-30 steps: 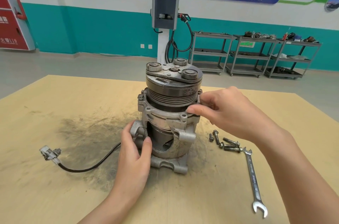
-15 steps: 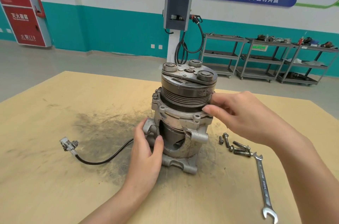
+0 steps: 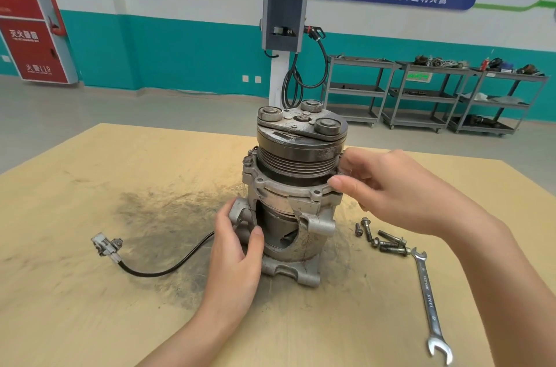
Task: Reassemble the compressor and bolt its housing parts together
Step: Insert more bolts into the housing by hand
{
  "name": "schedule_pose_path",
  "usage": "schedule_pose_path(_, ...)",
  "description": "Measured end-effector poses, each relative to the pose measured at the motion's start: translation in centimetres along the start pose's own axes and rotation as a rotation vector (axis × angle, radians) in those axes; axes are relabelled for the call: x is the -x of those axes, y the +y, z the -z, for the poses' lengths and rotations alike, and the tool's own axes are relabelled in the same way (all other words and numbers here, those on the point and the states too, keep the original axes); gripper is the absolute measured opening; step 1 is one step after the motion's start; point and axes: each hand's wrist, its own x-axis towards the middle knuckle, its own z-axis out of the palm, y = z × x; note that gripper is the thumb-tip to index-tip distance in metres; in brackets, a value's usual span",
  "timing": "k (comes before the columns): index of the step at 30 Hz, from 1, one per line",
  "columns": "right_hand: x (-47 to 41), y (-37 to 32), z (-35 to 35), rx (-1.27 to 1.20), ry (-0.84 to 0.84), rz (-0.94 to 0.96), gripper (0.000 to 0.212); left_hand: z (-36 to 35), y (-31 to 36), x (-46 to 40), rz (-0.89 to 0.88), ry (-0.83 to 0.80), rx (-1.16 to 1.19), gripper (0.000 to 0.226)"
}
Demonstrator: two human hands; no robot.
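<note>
The compressor (image 3: 288,186) stands upright on the wooden table (image 3: 90,291), its dark grooved pulley and clutch plate on top and a cutaway silver housing below. My left hand (image 3: 237,255) grips the lower left of the housing, thumb against the cutaway's edge. My right hand (image 3: 388,189) holds the right rim of the upper housing flange, thumb on the front of the flange and fingers curled behind it. Several loose bolts (image 3: 382,238) lie on the table to the right of the base. A bolt head shows on the flange's far left corner.
An open-ended spanner (image 3: 428,303) lies right of the bolts, pointing toward me. A black cable with a grey connector (image 3: 105,246) trails left from the compressor over a dark greasy patch. Shelving carts and a charging post stand beyond the table.
The view has shifted, so the compressor sits further right and lower in frame. Both hands keep their hold on the housing; my right thumb has slid slightly along the flange.
</note>
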Motion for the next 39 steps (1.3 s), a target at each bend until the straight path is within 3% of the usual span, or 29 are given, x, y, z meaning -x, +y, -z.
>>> schedule_pose_path(2,0.0,0.0,-0.2,-0.004,-0.007,0.011,0.024,0.0,0.0,0.0,0.001,0.002,-0.004,0.047)
schedule_pose_path(6,-0.3,-0.1,-0.4,0.014,0.019,0.032,0.028,0.0,0.1,0.0,0.005,-0.007,0.000,0.050)
schedule_pose_path(13,-0.4,0.1,-0.9,0.016,0.083,0.007,0.066,0.0,0.0,-0.1,0.006,0.000,-0.002,0.050)
schedule_pose_path(16,-0.4,0.1,-1.0,0.012,0.084,-0.016,0.070,0.0,0.0,-0.1,-0.004,-0.002,-0.007,0.049)
schedule_pose_path(39,-0.2,-0.5,-1.6,-0.060,0.017,-0.079,0.043,0.2,-0.4,-0.3,-0.026,-0.021,0.021,0.055)
